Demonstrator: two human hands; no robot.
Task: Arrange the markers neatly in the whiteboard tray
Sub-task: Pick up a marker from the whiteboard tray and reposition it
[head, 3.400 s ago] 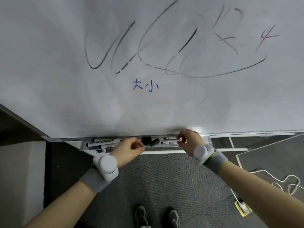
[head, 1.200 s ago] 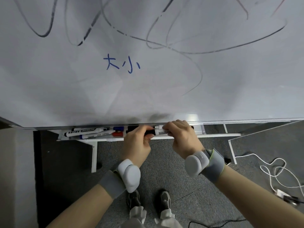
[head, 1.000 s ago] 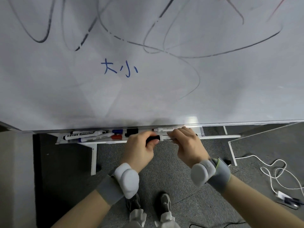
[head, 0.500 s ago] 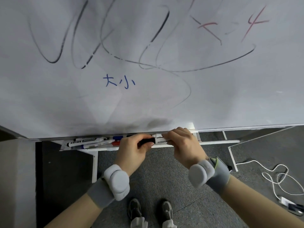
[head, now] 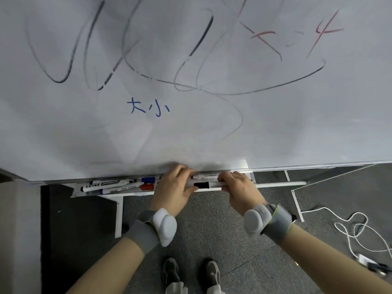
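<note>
Head view: at lower centre of the frame, the left hand [head: 172, 188] and right hand [head: 238, 187] each close their grip on one end of a black-capped marker [head: 209, 184], held level at the whiteboard tray [head: 73, 195]. Three more markers [head: 114, 186] lie side by side at lower left. The step looks like seating this marker; next, lowering it parallel beside the others.

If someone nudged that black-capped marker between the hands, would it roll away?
Probably a little: the black-capped marker looks round and smooth, so it may roll sideways. The whiteboard tray would likely catch it. It looks stiff and light, since the left hand and right hand hold only its ends.
</note>
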